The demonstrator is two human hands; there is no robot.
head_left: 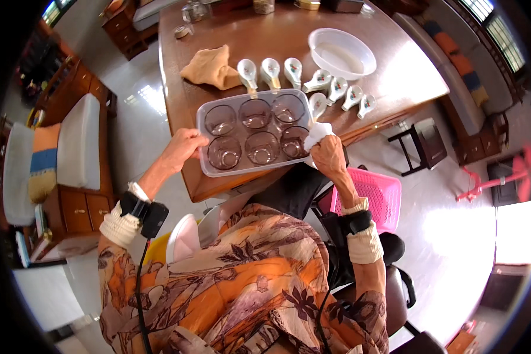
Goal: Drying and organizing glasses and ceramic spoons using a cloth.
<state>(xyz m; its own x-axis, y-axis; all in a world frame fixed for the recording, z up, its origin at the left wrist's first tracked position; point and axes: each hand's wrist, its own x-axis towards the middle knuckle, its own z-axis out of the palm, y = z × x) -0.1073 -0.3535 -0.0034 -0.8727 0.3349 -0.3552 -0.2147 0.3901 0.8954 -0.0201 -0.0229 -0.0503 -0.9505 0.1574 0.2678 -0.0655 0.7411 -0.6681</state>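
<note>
A clear plastic tray (202,127) lies on the brown wooden table (277,53) and holds several small glass cups (261,147) in two rows. My left hand (183,146) grips the tray's near left edge. My right hand (329,154) is closed on a white cloth (317,133), which presses against the tray's right end beside the nearest right cup (293,141).
Several white ceramic spoons (270,72) lie in a row behind the tray. A white oval bowl (342,53) sits at the back right, and a tan cloth (212,68) at the back left. A pink basket (376,197) stands on the floor to my right, a small dark stool (423,144) beyond it.
</note>
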